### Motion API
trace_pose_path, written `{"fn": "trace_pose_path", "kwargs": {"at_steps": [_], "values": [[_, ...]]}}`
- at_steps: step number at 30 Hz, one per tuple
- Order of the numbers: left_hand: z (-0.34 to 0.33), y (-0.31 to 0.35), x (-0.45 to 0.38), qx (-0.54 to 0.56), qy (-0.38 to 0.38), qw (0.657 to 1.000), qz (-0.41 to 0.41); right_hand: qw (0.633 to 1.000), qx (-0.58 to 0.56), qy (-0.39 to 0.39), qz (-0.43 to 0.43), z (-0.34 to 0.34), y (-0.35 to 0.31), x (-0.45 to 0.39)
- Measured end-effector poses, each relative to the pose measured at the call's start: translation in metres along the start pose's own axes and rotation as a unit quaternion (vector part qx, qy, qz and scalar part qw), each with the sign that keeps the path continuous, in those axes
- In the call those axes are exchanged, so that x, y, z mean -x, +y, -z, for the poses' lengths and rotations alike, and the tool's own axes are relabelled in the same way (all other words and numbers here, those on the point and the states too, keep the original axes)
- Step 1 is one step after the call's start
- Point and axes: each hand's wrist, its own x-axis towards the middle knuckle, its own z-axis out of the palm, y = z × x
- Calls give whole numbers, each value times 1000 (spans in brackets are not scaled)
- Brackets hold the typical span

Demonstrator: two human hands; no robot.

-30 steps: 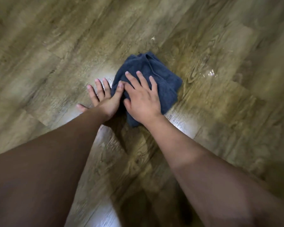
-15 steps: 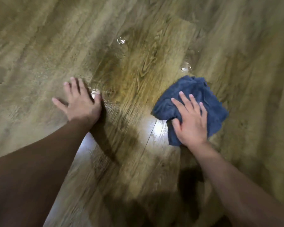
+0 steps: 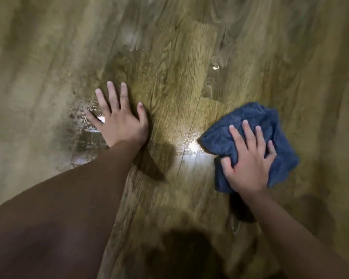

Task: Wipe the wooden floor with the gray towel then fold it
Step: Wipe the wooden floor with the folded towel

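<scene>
Right hand [image 3: 248,164] presses bunched towel [image 3: 250,125] flat-palmed; left hand [image 3: 121,121] splayed open on floor [image 3: 48,57]; sweep toward far droplet [image 3: 216,67].

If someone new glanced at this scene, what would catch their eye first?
Probably the bunched gray towel at right, pressed to the wooden floor under the right hand. Next, the left hand spread flat on the boards at centre-left, beside a wet, shiny patch.
</scene>
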Motion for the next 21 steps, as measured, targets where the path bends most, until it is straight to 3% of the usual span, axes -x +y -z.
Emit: {"fn": "trace_pose_path", "kwargs": {"at_steps": [14, 21], "values": [[-9, -6, -4, -24, -15, 1000, 2, 1000, 4, -24, -12, 3, -4, -2], [-7, -5, -3, -21, -32, 999, -4, 996, -20, -45, -77, 4, -41, -5]]}}
